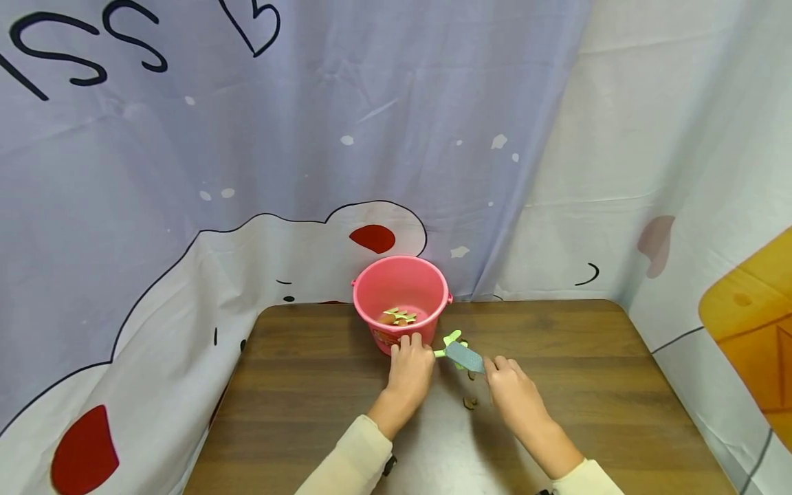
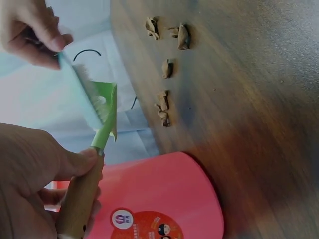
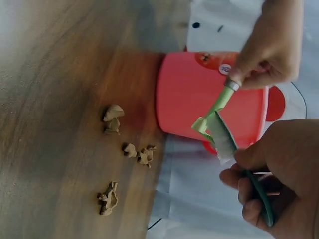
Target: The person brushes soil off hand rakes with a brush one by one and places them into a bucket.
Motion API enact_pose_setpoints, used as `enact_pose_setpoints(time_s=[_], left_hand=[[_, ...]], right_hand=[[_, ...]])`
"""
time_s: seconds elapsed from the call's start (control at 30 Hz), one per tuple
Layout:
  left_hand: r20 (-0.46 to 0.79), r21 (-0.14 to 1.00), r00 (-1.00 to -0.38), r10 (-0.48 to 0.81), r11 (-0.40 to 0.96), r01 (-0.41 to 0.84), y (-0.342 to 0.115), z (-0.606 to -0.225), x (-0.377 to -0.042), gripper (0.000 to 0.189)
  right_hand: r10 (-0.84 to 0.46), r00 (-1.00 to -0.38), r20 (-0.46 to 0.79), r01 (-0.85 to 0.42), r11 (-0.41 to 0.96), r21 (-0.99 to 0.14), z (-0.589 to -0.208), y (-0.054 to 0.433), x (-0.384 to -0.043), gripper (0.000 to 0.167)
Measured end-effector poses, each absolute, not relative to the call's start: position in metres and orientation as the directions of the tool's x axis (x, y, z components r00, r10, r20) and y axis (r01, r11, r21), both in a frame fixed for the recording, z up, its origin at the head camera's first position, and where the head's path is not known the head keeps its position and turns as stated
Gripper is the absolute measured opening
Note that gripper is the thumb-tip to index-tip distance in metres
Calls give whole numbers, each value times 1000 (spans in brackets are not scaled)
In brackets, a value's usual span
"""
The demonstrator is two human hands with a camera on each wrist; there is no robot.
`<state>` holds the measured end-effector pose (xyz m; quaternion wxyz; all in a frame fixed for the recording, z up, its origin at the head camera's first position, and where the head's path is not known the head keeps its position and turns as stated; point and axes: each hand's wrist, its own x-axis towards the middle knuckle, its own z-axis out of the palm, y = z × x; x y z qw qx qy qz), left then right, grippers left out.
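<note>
A pink bucket [image 1: 401, 278] stands at the back of the wooden table. Close in front of it, my left hand [image 1: 411, 368] grips the wooden handle [image 2: 82, 199] of a small light-green hand tool [image 2: 105, 99]. My right hand [image 1: 515, 395] holds a teal-handled brush [image 3: 259, 196] in curled fingers. Its pale bristles [image 3: 222, 142] lie against the green tool's head, which they partly hide. Below the two tools, several crumpled dry brown pieces [image 3: 112, 119] are scattered on the tabletop.
Light-green and brown pieces [image 1: 399, 316] lie inside the bucket. A printed curtain [image 1: 297, 151] hangs right behind the back edge of the table [image 1: 297, 405].
</note>
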<state>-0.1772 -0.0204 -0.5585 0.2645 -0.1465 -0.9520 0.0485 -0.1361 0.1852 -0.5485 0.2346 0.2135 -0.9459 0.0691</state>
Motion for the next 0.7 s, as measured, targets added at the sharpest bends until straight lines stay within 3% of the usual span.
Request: enact_pose_setpoints(time_s=[0.17,0.33,0.7], left_hand=[[516,-181,-803,299,954,240,-20,-561,-179,11],[529,-188,-796,295,955,229,-18,-564,-179,8],[537,-202,-790,297,954,221,-21,-566,-182,12]], right_hand=[[-415,-750,515,-428,898,99,-551,180,-133,29],[-443,-728,523,-433,889,150,-548,181,-128,28],[-435,-776,456,-443,891,97,-529,205,-115,36]])
